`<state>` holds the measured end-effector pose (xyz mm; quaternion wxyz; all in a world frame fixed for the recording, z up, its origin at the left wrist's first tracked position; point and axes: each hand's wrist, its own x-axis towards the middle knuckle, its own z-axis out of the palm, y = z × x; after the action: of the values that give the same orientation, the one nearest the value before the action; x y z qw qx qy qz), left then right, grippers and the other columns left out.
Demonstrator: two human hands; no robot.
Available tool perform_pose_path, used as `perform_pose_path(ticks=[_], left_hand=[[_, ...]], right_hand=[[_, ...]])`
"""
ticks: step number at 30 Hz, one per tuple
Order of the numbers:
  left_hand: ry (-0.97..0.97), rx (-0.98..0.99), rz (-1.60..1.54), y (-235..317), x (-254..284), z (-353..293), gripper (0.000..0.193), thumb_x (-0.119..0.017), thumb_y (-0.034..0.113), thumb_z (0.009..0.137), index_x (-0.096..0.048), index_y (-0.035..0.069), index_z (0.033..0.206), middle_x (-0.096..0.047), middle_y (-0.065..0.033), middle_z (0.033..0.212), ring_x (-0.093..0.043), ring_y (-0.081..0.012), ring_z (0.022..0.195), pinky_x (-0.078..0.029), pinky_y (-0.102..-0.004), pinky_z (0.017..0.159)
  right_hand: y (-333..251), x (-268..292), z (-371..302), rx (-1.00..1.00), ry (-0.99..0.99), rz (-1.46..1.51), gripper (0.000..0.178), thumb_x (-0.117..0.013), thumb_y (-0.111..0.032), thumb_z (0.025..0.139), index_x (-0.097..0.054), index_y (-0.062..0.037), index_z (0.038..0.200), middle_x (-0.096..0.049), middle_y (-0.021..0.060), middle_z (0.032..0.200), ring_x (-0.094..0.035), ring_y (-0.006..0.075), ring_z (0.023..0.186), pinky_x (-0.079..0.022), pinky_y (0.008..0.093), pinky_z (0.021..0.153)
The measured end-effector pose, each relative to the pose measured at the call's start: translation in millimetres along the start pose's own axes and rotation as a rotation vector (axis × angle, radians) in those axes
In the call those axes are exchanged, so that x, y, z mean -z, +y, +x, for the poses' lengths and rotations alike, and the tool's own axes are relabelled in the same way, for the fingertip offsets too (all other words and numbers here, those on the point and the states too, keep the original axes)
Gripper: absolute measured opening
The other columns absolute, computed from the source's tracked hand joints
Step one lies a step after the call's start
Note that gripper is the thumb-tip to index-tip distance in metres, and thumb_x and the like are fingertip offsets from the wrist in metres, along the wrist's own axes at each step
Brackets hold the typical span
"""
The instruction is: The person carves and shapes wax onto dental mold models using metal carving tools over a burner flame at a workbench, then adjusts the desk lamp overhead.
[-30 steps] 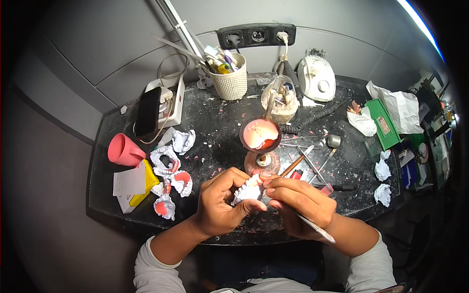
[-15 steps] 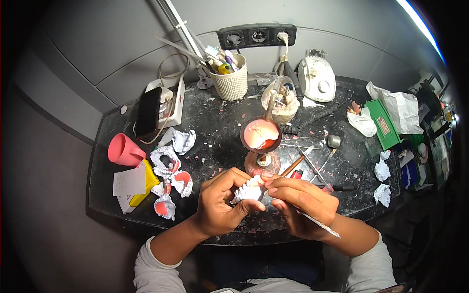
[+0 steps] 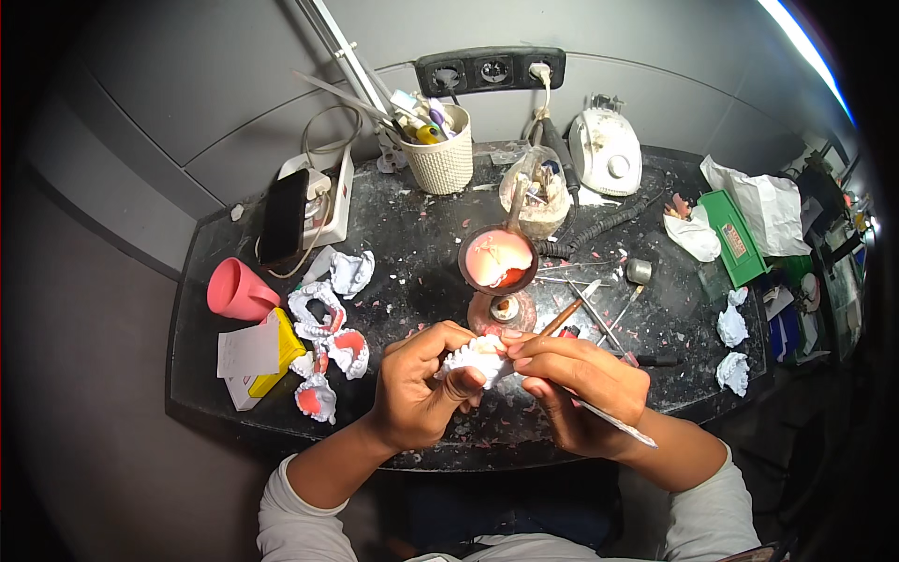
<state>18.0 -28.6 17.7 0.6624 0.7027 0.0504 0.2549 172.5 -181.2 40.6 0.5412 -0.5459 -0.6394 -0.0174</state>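
A white plaster dental model [image 3: 480, 363] with a row of teeth is gripped in my left hand [image 3: 418, 386], thumb on its near side. My right hand [image 3: 588, 386] is closed round a thin pale-handled tool [image 3: 613, 423], whose handle sticks out toward my right wrist. The fingertips of that hand meet the model's right side; the tool's working tip is hidden there. Just beyond the model stands a small burner [image 3: 503, 311], and above it a round pan [image 3: 498, 259] holds melted pink wax with a redder patch.
Several plaster models [image 3: 348, 351], some with pink wax, lie left beside a yellow box [image 3: 269, 351] and a pink cup [image 3: 241, 288]. Metal tools [image 3: 607, 318] lie right of the burner. A tool basket [image 3: 440, 161], a white device [image 3: 606, 150] and a green box [image 3: 732, 239] stand farther back.
The model has turned slightly in my left hand, with the left thumb drawn back to the left. My right hand has barely shifted and keeps the tool.
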Motion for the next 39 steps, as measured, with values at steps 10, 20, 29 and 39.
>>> perform_pose_path(ticks=[10,20,29,39], left_hand=[[-0.02,0.076,-0.037,3,4,0,0.052,-0.058,0.043,0.103,-0.063,-0.008,0.109,-0.064,-0.011,0.097,-0.062,-0.0092,0.064,-0.048,-0.0207,0.053],[-0.025,0.115,-0.032,6,5,1,0.054,-0.05,0.046,0.107,-0.065,-0.007,0.105,-0.064,-0.0109,0.095,-0.06,-0.0088,0.065,-0.043,-0.0206,0.053],[-0.088,0.06,0.004,5,13,6,0.049,-0.046,0.035,0.109,-0.067,-0.006,0.094,-0.066,-0.0158,0.089,-0.06,-0.018,0.081,-0.045,-0.0303,0.074],[-0.07,-0.03,0.123,4,12,9,0.04,-0.049,0.025,0.107,-0.067,-0.007,0.089,-0.066,-0.0149,0.084,-0.061,-0.0184,0.076,-0.046,-0.0308,0.07]], right_hand=[[1,0,0,-0.018,0.011,0.03,0.013,-0.072,0.005,0.089,-0.069,0.0048,0.101,-0.074,0.0177,0.098,-0.076,0.0301,0.095,-0.061,0.0364,0.082],[0,0,2,-0.018,0.029,0.034,0.015,-0.074,0.007,0.086,-0.069,0.008,0.1,-0.073,0.0189,0.097,-0.075,0.0297,0.091,-0.059,0.034,0.08],[4,3,2,-0.308,0.015,0.412,0.013,-0.072,0.004,0.089,-0.074,0.0048,0.102,-0.077,0.0173,0.099,-0.075,0.0253,0.093,-0.059,0.034,0.083],[5,3,-1,-0.332,-0.022,0.441,0.012,-0.07,0.0,0.093,-0.075,0.0038,0.103,-0.077,0.0156,0.099,-0.074,0.0238,0.093,-0.057,0.0342,0.087]])
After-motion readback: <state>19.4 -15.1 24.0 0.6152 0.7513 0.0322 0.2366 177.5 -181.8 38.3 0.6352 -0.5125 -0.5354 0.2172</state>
